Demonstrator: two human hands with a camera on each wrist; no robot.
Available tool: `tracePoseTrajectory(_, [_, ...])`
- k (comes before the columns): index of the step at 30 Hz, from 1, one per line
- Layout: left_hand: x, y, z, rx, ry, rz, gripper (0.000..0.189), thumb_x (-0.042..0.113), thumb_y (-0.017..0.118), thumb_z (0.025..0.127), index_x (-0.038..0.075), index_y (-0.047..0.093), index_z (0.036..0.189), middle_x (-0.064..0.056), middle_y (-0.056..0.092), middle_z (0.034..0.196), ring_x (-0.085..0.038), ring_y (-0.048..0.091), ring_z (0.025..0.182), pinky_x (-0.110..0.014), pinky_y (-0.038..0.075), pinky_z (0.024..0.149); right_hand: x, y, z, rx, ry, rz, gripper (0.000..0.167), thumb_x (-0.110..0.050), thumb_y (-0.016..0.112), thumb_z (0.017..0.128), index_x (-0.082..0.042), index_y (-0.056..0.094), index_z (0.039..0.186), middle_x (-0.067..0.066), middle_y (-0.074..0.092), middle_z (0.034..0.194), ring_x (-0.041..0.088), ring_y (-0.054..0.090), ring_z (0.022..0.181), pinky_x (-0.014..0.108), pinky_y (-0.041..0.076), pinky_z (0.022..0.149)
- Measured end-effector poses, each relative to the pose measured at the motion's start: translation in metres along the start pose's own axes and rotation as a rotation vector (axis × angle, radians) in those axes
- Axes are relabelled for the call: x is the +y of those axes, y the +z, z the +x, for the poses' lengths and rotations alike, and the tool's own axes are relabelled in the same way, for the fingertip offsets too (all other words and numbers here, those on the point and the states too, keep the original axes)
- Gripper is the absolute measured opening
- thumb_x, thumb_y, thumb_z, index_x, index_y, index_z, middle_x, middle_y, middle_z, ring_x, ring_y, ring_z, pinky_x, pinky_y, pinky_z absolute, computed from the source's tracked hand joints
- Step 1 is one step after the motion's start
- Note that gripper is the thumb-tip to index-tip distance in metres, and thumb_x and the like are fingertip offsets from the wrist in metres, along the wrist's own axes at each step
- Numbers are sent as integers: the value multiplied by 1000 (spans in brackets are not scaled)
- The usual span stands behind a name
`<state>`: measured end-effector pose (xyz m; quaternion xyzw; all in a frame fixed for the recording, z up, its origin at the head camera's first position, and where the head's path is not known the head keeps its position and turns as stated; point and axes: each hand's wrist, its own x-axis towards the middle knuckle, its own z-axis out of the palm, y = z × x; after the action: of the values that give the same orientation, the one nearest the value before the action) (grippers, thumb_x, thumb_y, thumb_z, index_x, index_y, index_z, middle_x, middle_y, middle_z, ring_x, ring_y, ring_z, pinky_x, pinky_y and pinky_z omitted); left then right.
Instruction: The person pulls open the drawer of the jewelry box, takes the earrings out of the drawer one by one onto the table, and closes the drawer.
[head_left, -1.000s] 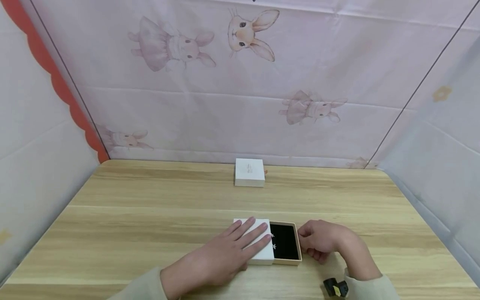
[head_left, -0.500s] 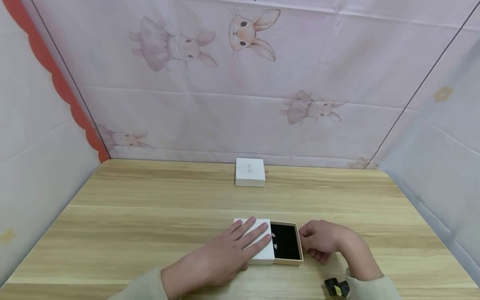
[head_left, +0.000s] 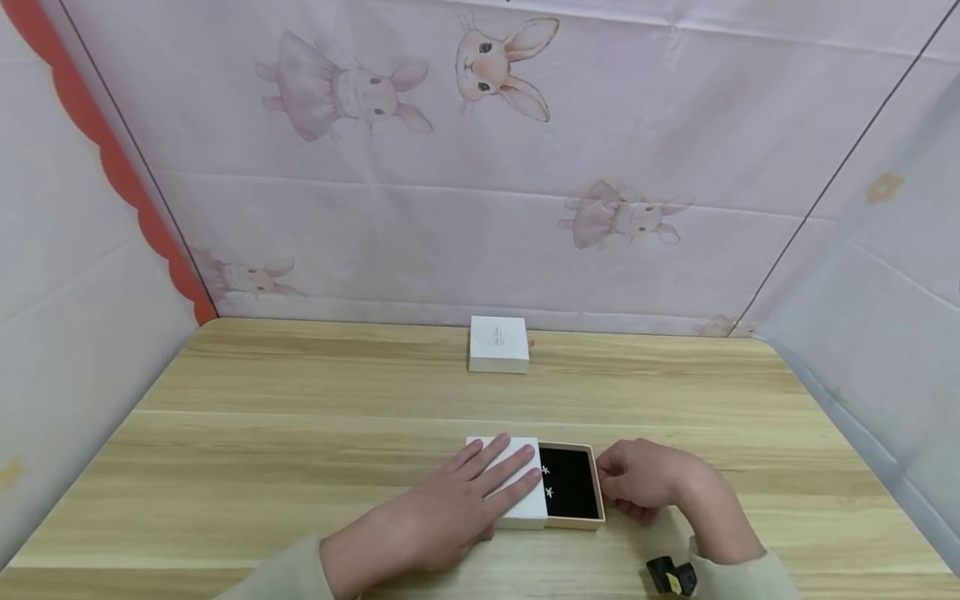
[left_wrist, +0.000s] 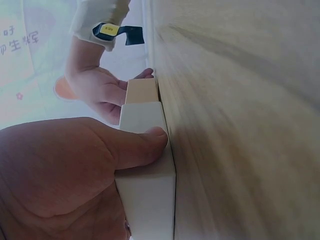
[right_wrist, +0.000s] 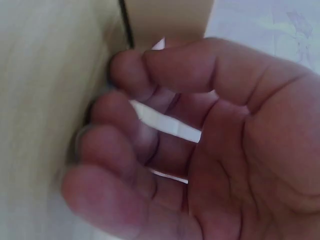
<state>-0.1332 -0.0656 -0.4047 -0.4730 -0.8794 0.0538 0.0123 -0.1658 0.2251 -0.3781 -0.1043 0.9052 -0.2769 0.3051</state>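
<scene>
White box (head_left: 529, 507) lies beneath the spread left hand (head_left: 450, 518).

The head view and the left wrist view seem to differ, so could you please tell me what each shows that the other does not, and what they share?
Only the head view shows the back box, the black insert with small white shapes, and the rabbits.

Only the left wrist view shows the writing on the cloth and the left thumb lying along the cover's side.

Both show the left hand on the white cover, the tray partly out, the right hand at its end, and the table.
</scene>
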Motion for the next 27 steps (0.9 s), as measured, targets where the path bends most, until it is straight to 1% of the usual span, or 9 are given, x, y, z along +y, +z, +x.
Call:
tracePoseTrajectory(2, [0,1,0,1,2,6,71,34,50,104,21,12,162,-4,8,169,-31,12,154,-48,24,121,-1,-1,-1,21,-3,-42,17,-6,56,92,-10,60,75,4,59,65,18,55,56,32,49,51])
tracePoseTrajectory(6, [1,1,-1,-6,4,12,71,35,50,104,21,12,162,-4,7,169,-31,12,154,-48,24,121,-5,-4,-4,90,-56,-110,14,-8,60,90,-16,62,79,3,59,64,17,56,50,32,48,48])
tracePoseTrajectory(8, [2,0,-1,-11,4,10,71,35,50,104,21,12,162,-4,7,169,-31,12,154,-47,24,122,-6,-6,-5,152,-98,-144,13,-10,61,90,-18,62,79,0,59,63,16,55,48,32,46,48])
tracePoseTrajectory(12, [3,0,-2,-14,4,6,71,34,50,104,21,12,162,-4,7,169,-31,11,154,-47,24,122,-12,-8,-5,308,-175,-216,14,-14,63,91,-22,63,79,-6,55,62,9,50,51,28,43,51])
tracePoseTrajectory(14, [3,0,-2,-15,6,3,71,34,50,104,21,12,162,-4,6,169,-31,11,154,-48,24,122,-17,-8,-6,358,-228,-229,14,-15,64,91,-22,63,79,-8,53,61,7,48,53,26,41,51])
tracePoseTrajectory(15, [3,0,-2,-14,7,3,71,34,50,104,21,12,162,-4,6,169,-31,11,154,-48,24,122,-19,-7,-6,369,-250,-226,14,-15,65,91,-23,63,79,-9,52,61,6,47,54,26,42,52])
tracePoseTrajectory(20, [1,-2,-1,-17,6,10,71,34,50,104,21,12,162,-4,5,169,-31,10,154,-48,23,122,-33,-3,-4,340,-375,-196,14,-13,66,90,-22,66,78,-13,54,63,2,48,57,23,45,53])
tracePoseTrajectory(24, [0,-4,0,-23,2,9,71,34,50,104,21,12,162,-3,6,169,-31,10,154,-48,24,122,-39,1,-1,293,-421,-189,14,-11,66,91,-18,70,80,-14,57,66,1,51,59,22,48,56])
tracePoseTrajectory(27, [0,-5,1,-27,-1,0,70,33,51,104,21,13,162,-3,6,169,-31,11,154,-48,24,122,-41,6,3,256,-421,-183,10,-9,67,90,-15,73,86,-14,60,69,2,53,61,23,49,58])
